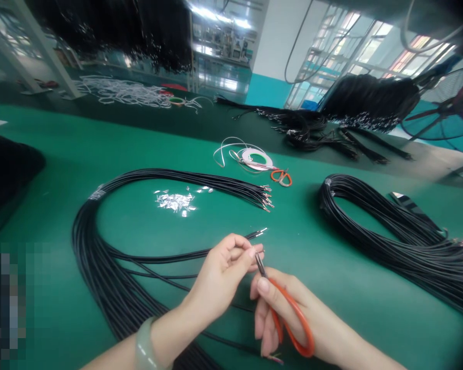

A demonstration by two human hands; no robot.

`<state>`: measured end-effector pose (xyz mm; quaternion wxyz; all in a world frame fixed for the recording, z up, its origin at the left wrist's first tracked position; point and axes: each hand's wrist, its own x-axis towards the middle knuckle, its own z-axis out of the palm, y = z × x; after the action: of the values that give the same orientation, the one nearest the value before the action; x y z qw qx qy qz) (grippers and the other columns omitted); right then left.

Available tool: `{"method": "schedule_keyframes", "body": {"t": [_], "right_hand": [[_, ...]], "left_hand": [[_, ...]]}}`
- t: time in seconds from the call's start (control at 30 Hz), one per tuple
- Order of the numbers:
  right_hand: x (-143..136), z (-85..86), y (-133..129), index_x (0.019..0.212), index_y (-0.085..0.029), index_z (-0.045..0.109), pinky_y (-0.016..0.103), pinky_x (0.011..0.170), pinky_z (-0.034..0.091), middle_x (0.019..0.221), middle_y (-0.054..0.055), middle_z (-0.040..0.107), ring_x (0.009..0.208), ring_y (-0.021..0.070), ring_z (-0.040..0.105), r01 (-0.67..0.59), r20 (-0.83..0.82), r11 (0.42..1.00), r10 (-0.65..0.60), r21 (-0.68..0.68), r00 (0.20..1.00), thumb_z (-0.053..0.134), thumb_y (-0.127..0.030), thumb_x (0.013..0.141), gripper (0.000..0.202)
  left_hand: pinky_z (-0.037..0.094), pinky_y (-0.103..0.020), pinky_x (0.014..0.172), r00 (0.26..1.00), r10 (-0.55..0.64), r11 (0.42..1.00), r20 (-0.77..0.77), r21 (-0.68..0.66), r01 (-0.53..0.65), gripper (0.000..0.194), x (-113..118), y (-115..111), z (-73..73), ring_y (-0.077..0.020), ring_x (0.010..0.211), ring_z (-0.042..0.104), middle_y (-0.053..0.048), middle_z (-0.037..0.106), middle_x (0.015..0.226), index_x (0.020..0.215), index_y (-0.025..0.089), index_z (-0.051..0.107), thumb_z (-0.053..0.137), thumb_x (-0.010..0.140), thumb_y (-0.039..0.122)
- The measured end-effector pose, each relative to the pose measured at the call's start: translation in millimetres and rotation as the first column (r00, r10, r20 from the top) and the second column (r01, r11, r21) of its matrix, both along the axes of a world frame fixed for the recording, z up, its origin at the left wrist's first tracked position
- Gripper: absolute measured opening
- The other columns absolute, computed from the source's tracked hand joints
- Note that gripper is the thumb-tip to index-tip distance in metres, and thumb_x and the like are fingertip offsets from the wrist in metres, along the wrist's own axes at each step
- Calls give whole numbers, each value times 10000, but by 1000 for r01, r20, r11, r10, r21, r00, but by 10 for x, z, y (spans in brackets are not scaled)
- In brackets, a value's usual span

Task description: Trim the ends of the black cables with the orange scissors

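Note:
My left hand (231, 262) pinches the end of a black cable, with thumb and fingertips together. The cable runs back to a large curved bundle of black cables (90, 241) on the left. In my right hand (281, 303) are scissors (299, 329) with orange handles, and their metal tips touch or nearly touch the cable end at my left fingertips. Whether the blades are closed on it I cannot tell. Just beyond my left hand lie a few cable ends (258, 233) with pale tips. Loose multicoloured wire ends (275, 358) show below my right hand.
Small shiny scraps (176, 201) lie inside the bundle's curve. Behind them are a white tape roll (256, 159) and another orange-handled pair of scissors (281, 177). A second coil of black cables (386, 241) occupies the right, beside a dark flat object (416, 209). A fan (445, 108) stands far right.

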<state>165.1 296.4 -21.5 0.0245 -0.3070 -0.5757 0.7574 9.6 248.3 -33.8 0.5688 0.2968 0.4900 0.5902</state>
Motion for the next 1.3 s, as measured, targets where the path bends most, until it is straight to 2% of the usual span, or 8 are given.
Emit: {"method": "schedule_keyframes", "body": {"t": [0.2,0.4,0.63,0.9,1.1,1.2,1.23,1.3], "right_hand": [[-12,-15,-12,948,-186,479,193,440,488,624,15,671,448,125,642,43,-25,999,-43,25,999,400,-553,958,376],[-73,-55,-26,937,-183,471,185,436,478,606,13,674,437,121,643,108,-90,994,-106,19,990,383,-535,972,365],[-132,-35,-44,897,-184,448,180,416,455,580,12,663,408,119,625,129,-132,991,-122,44,984,330,-548,981,391],[-170,-29,-61,857,-193,434,162,385,423,507,2,637,364,110,587,132,-145,989,-122,60,982,299,-579,973,425],[-113,-108,-35,851,-190,462,111,289,309,459,-19,613,263,70,478,94,-178,995,-99,-37,979,349,-582,961,422],[-21,-126,11,875,-185,498,119,287,313,496,-2,639,263,66,471,46,-271,997,-60,-60,961,442,-598,922,420],[9,-127,35,886,-185,509,125,294,327,518,5,651,274,69,481,81,-311,996,-87,-32,946,483,-605,900,421],[54,-123,94,905,-190,526,139,311,355,558,9,667,298,75,504,248,-405,966,-199,72,892,553,-608,860,422]], "left_hand": [[497,-292,870,1000,-7,1000,-1,18,7,144,8,-13,-9,-138,900,645,-38,703,952,902,182,526,574,917,317],[455,-217,677,999,-43,998,2,52,42,128,23,-26,-18,-82,619,521,58,537,631,888,193,515,529,942,308],[411,-210,645,993,-7,997,-117,71,15,139,37,-49,13,-82,596,452,62,479,616,863,190,513,506,951,297],[445,-216,655,988,43,998,-147,56,-35,133,62,-56,49,-92,589,499,51,522,615,856,193,527,524,937,299],[480,-262,841,994,50,996,-93,77,-43,126,48,-68,40,-104,697,613,11,654,726,850,193,528,546,928,290],[502,-313,868,1000,21,999,13,44,-22,148,62,-55,29,-151,839,673,-61,702,958,865,188,502,566,910,314],[522,-322,833,999,2,1000,38,24,-3,164,57,-45,25,-167,856,684,-86,690,1047,870,189,491,565,907,330],[545,-301,711,1000,-12,1000,-6,-16,12,187,1,-16,20,-190,845,698,-108,665,1124,884,190,488,548,906,366]]}}
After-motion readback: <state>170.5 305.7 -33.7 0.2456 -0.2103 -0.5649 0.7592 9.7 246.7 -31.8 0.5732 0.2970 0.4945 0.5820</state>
